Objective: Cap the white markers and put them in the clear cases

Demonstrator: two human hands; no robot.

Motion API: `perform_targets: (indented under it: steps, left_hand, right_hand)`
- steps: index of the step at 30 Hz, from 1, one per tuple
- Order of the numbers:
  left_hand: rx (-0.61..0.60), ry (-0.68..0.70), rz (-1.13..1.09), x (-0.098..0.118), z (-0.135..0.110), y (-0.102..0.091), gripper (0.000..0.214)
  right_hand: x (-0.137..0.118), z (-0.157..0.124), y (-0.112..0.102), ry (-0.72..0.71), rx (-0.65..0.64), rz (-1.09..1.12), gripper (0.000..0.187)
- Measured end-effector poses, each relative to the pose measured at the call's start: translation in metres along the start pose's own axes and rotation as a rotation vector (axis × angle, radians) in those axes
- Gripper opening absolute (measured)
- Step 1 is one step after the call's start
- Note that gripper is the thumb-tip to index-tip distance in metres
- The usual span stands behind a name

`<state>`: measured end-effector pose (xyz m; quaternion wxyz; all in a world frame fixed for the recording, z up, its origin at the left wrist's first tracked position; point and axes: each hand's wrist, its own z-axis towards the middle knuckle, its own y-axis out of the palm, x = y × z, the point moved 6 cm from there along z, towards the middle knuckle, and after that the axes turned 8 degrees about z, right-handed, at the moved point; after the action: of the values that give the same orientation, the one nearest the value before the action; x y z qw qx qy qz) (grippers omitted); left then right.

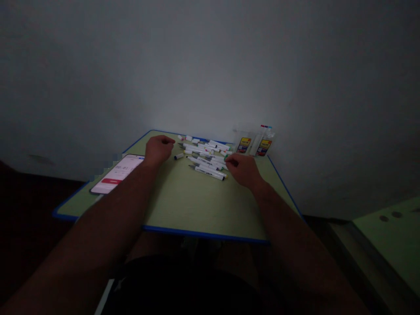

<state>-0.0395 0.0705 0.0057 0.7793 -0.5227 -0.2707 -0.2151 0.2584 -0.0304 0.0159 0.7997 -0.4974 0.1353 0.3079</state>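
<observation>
A loose pile of white markers [206, 160] lies on the table, several of them uncapped with their dark tips pointing left. Small white caps [188, 138] are scattered behind the pile, and a cap with a dark end [179, 156] lies to its left. My left hand [159, 148] hovers at the pile's left side, thumb and fingers pinched together; what is between them, if anything, is too small to make out. At the right end of the pile, my right hand [243, 168] has its fingers curled closed beside a green marker end [225, 156]. Whether it grips a marker cannot be told.
Two clear plastic cases [244, 143] with yellow-and-dark labels stand at the table's back right; the right one holds a few markers [264, 127]. A phone [123, 173] with a lit screen lies at the left. The blue-edged table [203, 205] meets a bare wall [197, 65].
</observation>
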Motion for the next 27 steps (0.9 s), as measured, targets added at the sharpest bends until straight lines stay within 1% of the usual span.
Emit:
perform_targets:
  steps: [4,12,19,27]
  left_hand:
    - [-0.027,0.017,0.056,0.002,-0.003,0.003,0.029]
    - [-0.026,0.025,0.104,0.005,-0.004,0.002,0.027]
    - [-0.035,0.027,0.096,0.005,-0.003,0.005,0.028]
    - [-0.027,0.039,0.106,0.009,-0.006,0.004,0.027]
  right_hand:
    - [-0.003,-0.001,0.008,-0.009,-0.073,-0.003,0.017]
    - [-0.01,-0.003,0.017,-0.041,-0.209,-0.035,0.017]
    - [-0.007,-0.006,0.025,-0.066,-0.273,-0.038,0.023]
    - [-0.006,-0.007,0.032,-0.074,-0.316,-0.045,0.023]
